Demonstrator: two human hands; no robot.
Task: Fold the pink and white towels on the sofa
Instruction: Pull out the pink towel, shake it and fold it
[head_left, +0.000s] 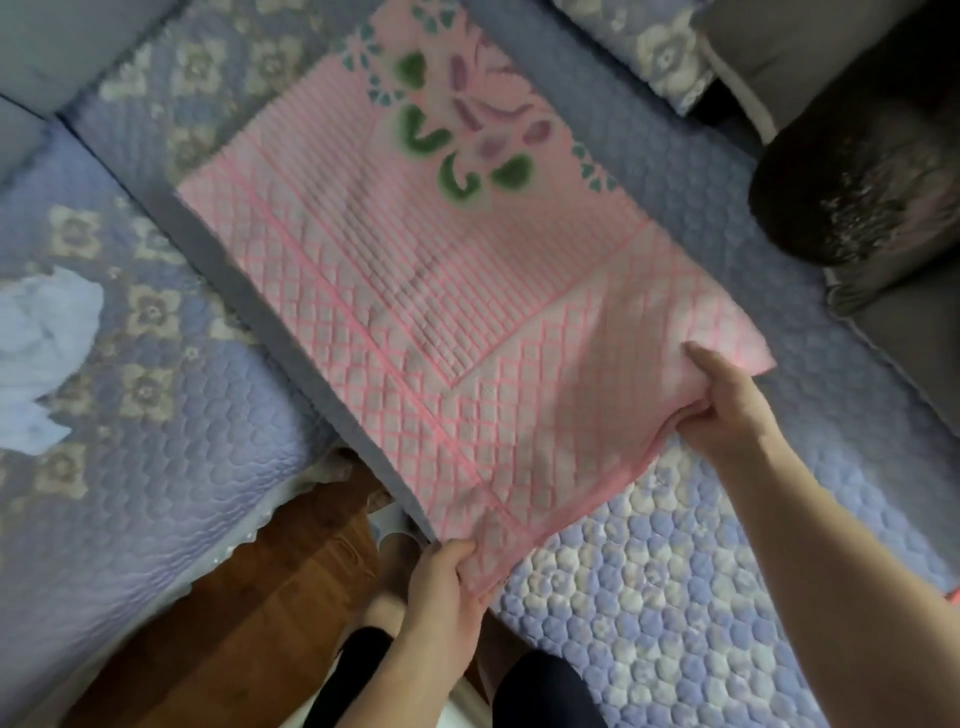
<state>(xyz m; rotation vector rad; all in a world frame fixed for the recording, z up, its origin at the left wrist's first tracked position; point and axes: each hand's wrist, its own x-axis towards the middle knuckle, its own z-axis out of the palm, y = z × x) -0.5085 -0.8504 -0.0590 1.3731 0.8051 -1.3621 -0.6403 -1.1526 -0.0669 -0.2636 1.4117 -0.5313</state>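
Holding the near edge of the pink towel, both hands pinch a corner each. The left hand grips the corner by the sofa's front edge, thumb on top. The right hand grips the other near corner, and the cloth bunches a little there. I think the hands hold the two corners so the near edge can be lifted and laid over the far edge to make a fold. Most of the towel lies flat and spread out on the sofa, with its flower picture at the far end.

A padded blue cover with little flowers lies over the seat. A crumpled white towel sits well apart on the left seat, not folded yet. Brown wood floor shows below, between the seats. A dark cushion sits at the right.
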